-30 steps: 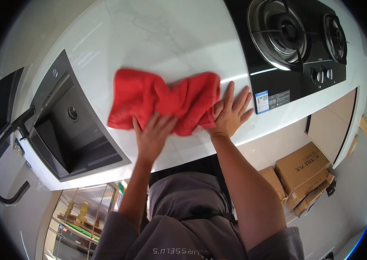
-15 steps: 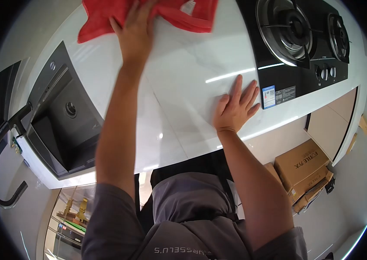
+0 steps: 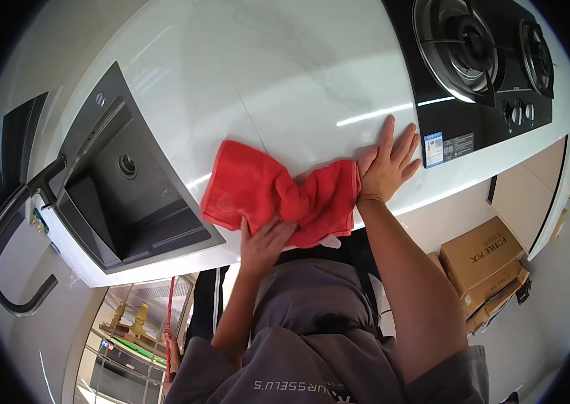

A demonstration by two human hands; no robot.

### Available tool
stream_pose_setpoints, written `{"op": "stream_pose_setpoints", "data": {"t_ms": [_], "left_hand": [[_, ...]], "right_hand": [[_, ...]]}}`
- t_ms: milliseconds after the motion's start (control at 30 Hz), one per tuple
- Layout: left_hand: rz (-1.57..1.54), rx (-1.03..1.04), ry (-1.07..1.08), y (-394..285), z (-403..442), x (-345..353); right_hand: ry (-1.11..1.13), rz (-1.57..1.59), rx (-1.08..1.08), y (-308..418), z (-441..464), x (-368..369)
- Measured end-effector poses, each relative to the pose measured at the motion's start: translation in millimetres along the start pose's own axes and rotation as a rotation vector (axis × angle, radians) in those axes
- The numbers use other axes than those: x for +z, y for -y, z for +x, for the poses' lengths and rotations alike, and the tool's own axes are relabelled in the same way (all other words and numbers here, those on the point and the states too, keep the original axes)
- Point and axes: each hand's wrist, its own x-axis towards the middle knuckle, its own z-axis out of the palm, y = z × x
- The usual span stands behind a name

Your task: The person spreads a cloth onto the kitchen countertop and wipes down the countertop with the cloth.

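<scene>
A bunched red cloth (image 3: 251, 178) lies on the white countertop (image 3: 285, 74), its lower side at the front edge and a small white tag showing below. My left hand (image 3: 265, 246) presses on the near side of this cloth, fingers bent over it and partly sunk in its folds. To the right, my right hand (image 3: 386, 168) rests on the counter with spread fingers and holds nothing. Its thumb side is beside the cloth's right end. The black gas hob (image 3: 460, 121) is just past its fingertips.
A dark sink (image 3: 157, 202) with a black faucet (image 3: 2, 222) is on the left. Fotile cardboard boxes (image 3: 480, 256) stand on the floor at right, below an open cabinet (image 3: 527, 188). At lower left, another person's hand (image 3: 168, 334) is around a red pole (image 3: 170, 303).
My left hand has drawn the red cloth from the counter's far side to its front edge. My right hand stays spread on the counter. Another person's hand and a red pole now show at lower left.
</scene>
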Motion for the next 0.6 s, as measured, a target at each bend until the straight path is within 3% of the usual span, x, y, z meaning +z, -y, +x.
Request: {"op": "stream_pose_setpoints", "data": {"t_ms": [67, 133, 300, 367, 467, 533, 600], "left_hand": [[0.193, 0.039, -0.083, 22.9, 33.2, -3.7], [0.291, -0.05, -0.044, 38.7, 84.9, -30.9], [0.12, -0.037, -0.569, 85.8, 253.1, -111.1], [0.153, -0.135, -0.678, 94.5, 328.8, -139.7], [0.141, -0.27, -0.736, 89.0, 362.5, -144.6], [0.127, -0.238, -0.741, 93.1, 354.7, -135.2], [0.038, -0.034, -0.795, 91.3, 324.7, -119.5]], "right_hand": [[-0.006, 0.006, 0.001, 2.1, 0.6, -2.9], [0.004, 0.025, -0.014, 3.9, 0.5, -8.1], [0.024, 0.012, -0.016, 4.9, 1.8, -11.4], [0.031, 0.026, -0.021, 4.2, 1.5, -10.7], [0.034, 0.023, -0.017, 5.2, 1.9, -11.1], [0.031, 0.021, -0.021, 4.9, 2.3, -10.7], [0.033, 0.019, -0.024, 4.6, 1.1, -10.1]]}}
